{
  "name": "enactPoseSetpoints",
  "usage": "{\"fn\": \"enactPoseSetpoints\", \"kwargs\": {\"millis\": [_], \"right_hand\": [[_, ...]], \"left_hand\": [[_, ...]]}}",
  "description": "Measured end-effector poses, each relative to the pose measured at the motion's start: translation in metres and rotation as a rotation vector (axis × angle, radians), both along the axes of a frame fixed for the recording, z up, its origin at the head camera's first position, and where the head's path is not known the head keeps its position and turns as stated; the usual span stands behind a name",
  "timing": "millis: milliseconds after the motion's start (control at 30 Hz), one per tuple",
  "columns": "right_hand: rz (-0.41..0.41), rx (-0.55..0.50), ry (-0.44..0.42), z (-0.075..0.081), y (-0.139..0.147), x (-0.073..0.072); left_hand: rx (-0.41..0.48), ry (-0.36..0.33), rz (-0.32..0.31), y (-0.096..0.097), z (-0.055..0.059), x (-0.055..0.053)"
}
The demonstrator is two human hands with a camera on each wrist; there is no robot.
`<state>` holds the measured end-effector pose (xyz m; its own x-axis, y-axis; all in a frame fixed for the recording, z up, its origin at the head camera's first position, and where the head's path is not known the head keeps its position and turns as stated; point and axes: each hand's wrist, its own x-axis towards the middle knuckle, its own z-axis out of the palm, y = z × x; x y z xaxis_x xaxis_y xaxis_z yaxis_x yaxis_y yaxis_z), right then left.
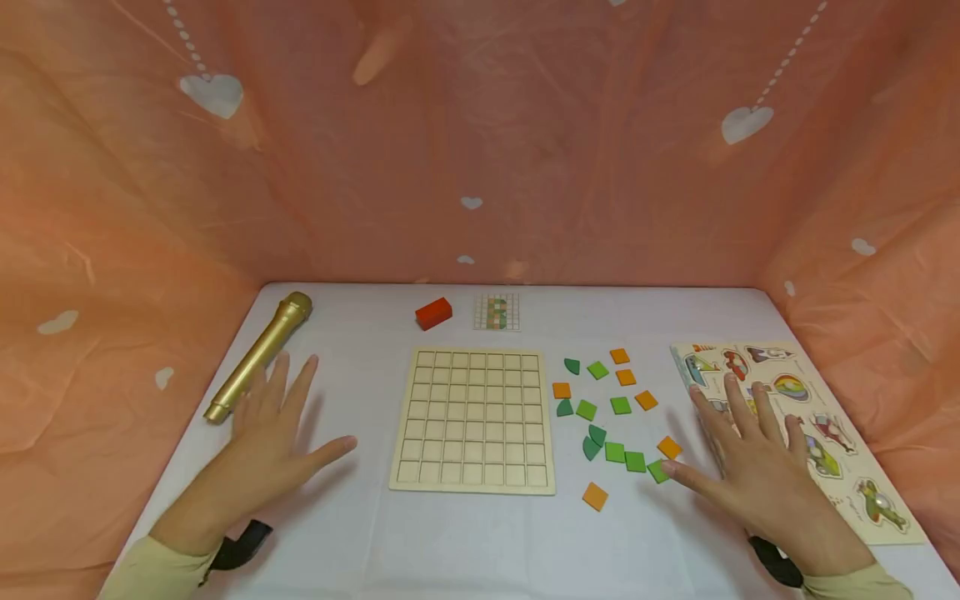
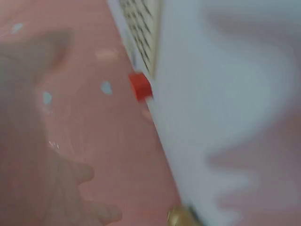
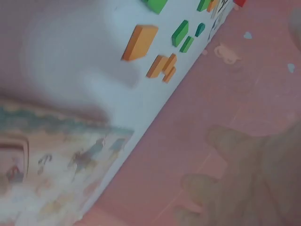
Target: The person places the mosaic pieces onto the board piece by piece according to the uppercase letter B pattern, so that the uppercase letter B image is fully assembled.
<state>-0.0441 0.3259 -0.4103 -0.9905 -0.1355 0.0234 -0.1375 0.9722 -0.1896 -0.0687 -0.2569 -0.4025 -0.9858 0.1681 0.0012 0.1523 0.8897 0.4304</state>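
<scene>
left hand [image 1: 262, 458] + right hand [image 1: 765, 471] spread wide, empty | bare square pale-wood grid board [image 1: 472, 421], so pre-placement imo | next prob wants pinching near-right flat orange square tile [image 1: 595, 497]

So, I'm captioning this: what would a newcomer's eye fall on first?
Probably the spread left hand, near the gold microphone, and the spread right hand, by the picture puzzle. Next, the pale grid in the middle, with orange tiles and green tiles scattered to its right. The red block behind the grid also stands out.
</scene>
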Motion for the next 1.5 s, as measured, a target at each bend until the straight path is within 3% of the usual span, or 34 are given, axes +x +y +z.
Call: {"fn": "enactPoseSetpoints", "kwargs": {"millis": [200,333,433,600,867,1500], "right_hand": [[0.093,-0.111,0.032,-0.002,-0.003,-0.004],[0.147,-0.178,0.045,-0.003,-0.006,-0.008],[0.170,-0.172,0.027,-0.003,-0.007,-0.012],[0.179,-0.138,-0.031,-0.005,-0.009,-0.018],[0.117,-0.125,-0.056,-0.008,-0.008,-0.024],[0.060,-0.098,-0.040,-0.013,-0.009,-0.030]], "left_hand": [[0.195,-0.037,-0.022,0.034,-0.012,-0.007],[0.333,-0.107,0.040,0.059,-0.020,-0.007],[0.380,-0.166,0.092,0.072,-0.026,-0.009],[0.355,-0.180,0.111,0.080,-0.030,-0.012],[0.314,-0.149,0.106,0.081,-0.037,-0.018],[0.392,-0.203,0.112,0.074,-0.042,-0.022]]}}
